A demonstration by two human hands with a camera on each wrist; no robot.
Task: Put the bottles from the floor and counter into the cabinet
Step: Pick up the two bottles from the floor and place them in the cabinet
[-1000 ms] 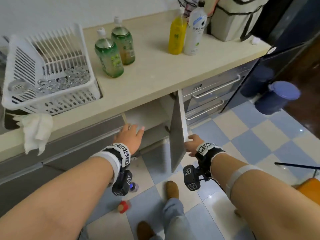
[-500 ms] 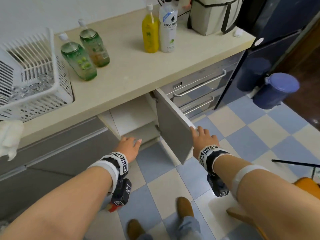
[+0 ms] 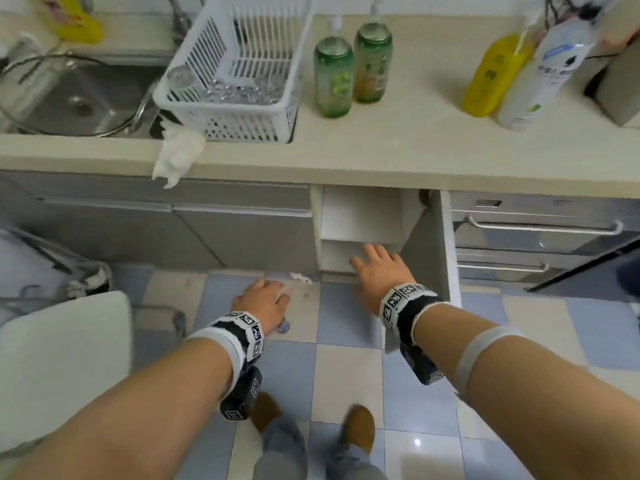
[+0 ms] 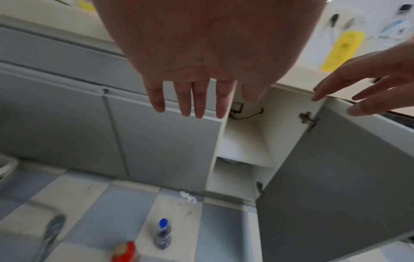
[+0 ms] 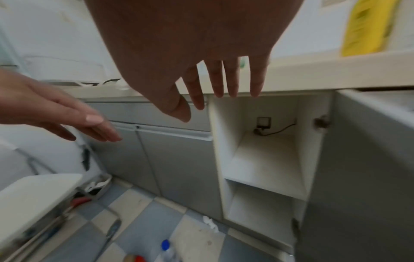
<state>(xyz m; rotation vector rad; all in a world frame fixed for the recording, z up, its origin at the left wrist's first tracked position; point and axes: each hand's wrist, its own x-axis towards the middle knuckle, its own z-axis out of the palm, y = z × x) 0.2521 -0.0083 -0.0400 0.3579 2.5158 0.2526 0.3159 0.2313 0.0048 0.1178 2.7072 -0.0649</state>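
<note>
- Hands: the left hand (image 3: pixel 265 303) and the right hand (image 3: pixel 379 271) are both spread with straight fingers, and nothing is held in either.
- The cabinet (image 5: pixel 264 159) stands open, its door (image 4: pixel 336 177) swung out to its right; two white shelves are seen inside.
- A small clear bottle (image 4: pixel 163 234) with a blue cap is found upright on the floor (image 3: pixel 346 368) in front of the cabinet, left of the opening, its long axis vertical and its cap pointing up; a red-capped bottle (image 4: pixel 124 251) is set just beside it.
- Four more bottles are left upright on the table (image 3: pixel 415 143) above the cabinet.
- The clear bottle is best taken round its body from above, kept vertical, and placed well back on a shelf.
</note>
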